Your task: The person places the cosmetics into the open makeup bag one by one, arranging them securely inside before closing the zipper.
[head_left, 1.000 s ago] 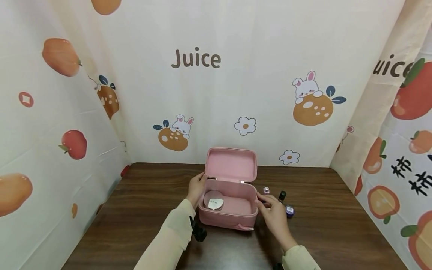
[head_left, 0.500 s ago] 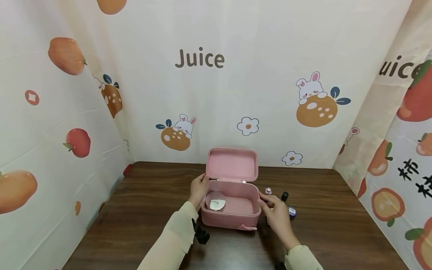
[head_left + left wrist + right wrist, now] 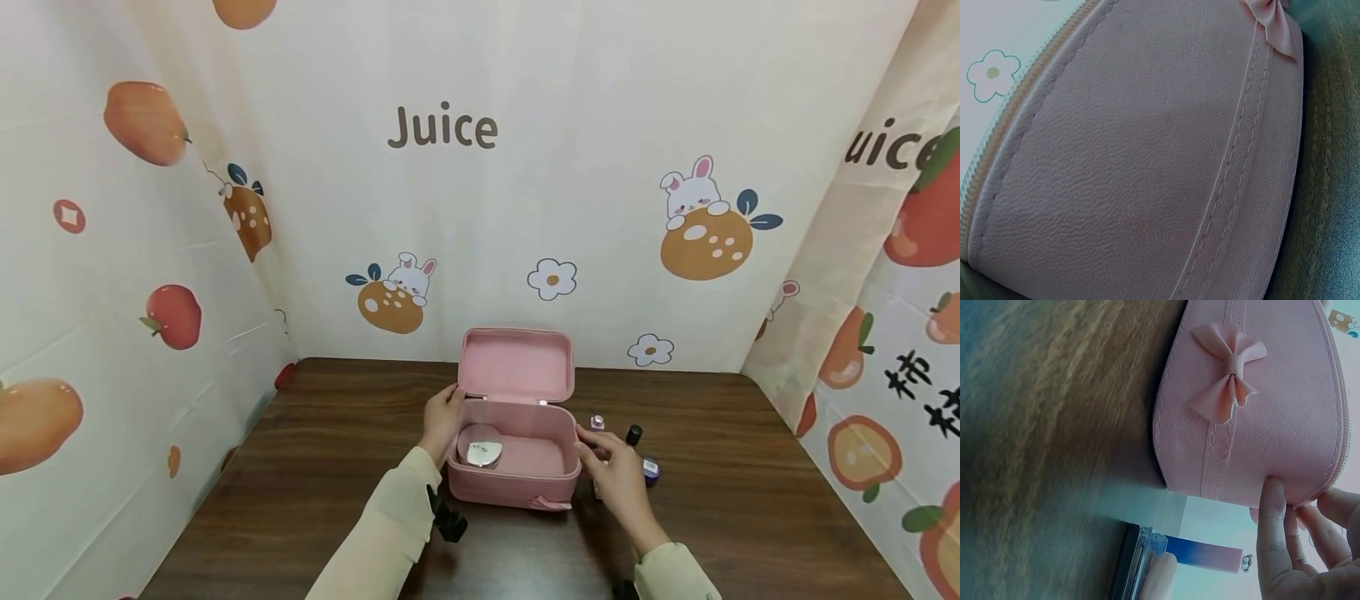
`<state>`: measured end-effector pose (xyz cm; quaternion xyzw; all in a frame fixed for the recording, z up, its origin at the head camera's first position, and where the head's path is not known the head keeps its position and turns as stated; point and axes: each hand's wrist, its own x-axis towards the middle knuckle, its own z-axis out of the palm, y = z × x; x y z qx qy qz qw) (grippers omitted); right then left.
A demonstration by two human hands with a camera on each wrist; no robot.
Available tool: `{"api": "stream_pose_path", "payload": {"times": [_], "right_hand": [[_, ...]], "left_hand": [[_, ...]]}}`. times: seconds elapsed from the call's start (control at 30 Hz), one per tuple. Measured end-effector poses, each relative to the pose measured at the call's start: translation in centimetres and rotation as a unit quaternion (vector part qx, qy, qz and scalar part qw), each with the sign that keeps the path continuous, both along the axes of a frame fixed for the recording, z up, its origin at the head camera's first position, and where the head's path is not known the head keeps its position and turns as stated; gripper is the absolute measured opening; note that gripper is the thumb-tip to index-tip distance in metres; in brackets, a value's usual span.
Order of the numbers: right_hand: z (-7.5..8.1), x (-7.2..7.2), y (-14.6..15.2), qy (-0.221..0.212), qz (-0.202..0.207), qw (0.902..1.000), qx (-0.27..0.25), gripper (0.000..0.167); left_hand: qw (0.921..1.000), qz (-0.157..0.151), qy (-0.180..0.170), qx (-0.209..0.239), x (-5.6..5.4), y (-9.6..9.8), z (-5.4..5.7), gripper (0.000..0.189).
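A pink makeup case (image 3: 510, 493) stands on the wooden table, its lid (image 3: 517, 365) tipped up behind it. Inside at the left sits a round pink item with a silvery, mirror-like face (image 3: 483, 454). My left hand (image 3: 441, 421) holds the case at its rear left corner, by the hinge. At the other end, my right hand (image 3: 617, 475) grips the right wall near the rim. In the right wrist view, the right fingers (image 3: 1274, 506) press on the pink leather (image 3: 1272, 425), below a bow (image 3: 1232, 372). The left wrist view shows mostly leather (image 3: 1122, 162) and hides the left fingers.
Right of the case lie a small pink-topped bottle (image 3: 597, 422), a black-capped item (image 3: 633, 434) and a purple jar (image 3: 651, 471). A blue-to-pink tube (image 3: 1204, 553) shows beside the right hand. A printed curtain (image 3: 480, 208) borders the table (image 3: 360, 417).
The head view has shifted slightly. Both hands stay at the two ends of the case, which keeps its place with the lid up.
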<state>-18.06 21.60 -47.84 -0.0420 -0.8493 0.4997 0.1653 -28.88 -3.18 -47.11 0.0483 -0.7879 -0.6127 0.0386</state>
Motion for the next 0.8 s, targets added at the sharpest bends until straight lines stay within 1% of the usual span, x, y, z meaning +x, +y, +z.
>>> {"api": "stream_pose_path", "payload": {"times": [0.13, 0.3, 0.43, 0.67, 0.8], "right_hand": [[0.13, 0.00, 0.03, -0.004, 0.002, 1.0000, -0.003, 0.028], [0.29, -0.03, -0.09, 0.007, 0.003, 1.0000, 0.000, 0.028], [0.33, -0.10, -0.20, 0.015, 0.002, 0.9999, 0.001, 0.027], [0.15, -0.36, -0.22, 0.019, -0.005, 0.9998, -0.003, 0.026], [0.23, -0.21, -0.15, 0.020, -0.005, 0.9998, 0.002, 0.027]], "left_hand": [[1.0000, -0.001, -0.005, 0.005, 0.14, -0.02, 0.14, 0.039], [0.9999, -0.003, -0.012, 0.006, 0.11, -0.14, 0.21, 0.041], [0.9999, -0.003, -0.015, 0.005, 0.05, -0.27, 0.11, 0.041], [0.9997, -0.001, -0.017, 0.020, 0.33, -0.21, -0.02, 0.042], [0.9998, -0.002, -0.016, 0.014, 0.39, -0.08, -0.06, 0.042]]}}
